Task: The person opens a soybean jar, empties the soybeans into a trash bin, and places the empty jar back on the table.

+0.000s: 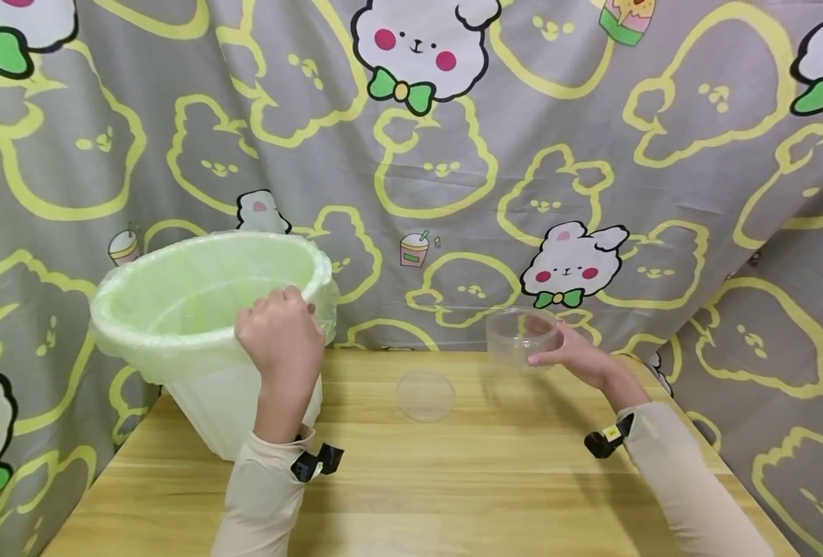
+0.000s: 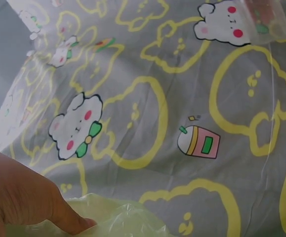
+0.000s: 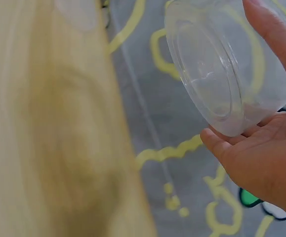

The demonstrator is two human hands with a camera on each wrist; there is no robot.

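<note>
At the near right rim of a white bin (image 1: 206,402) lined with a pale green plastic bag (image 1: 129,298), my left hand (image 1: 282,333) grips the edge, fingers curled. The left wrist view has its thumb (image 2: 66,217) lying along the bag (image 2: 128,219). My right hand (image 1: 578,356) holds a clear round plastic container (image 1: 505,344) above the table, fingers and thumb around its side. In the right wrist view the container (image 3: 207,74) is tilted, its ringed base facing the camera. Flat on the table between the hands lies a clear round lid (image 1: 425,396).
The wooden table (image 1: 453,495) runs back to a grey curtain (image 1: 356,178) printed with yellow outlines and white cartoon animals. That cloth also hangs along both sides. The bin stands at the table's left, tilted in view.
</note>
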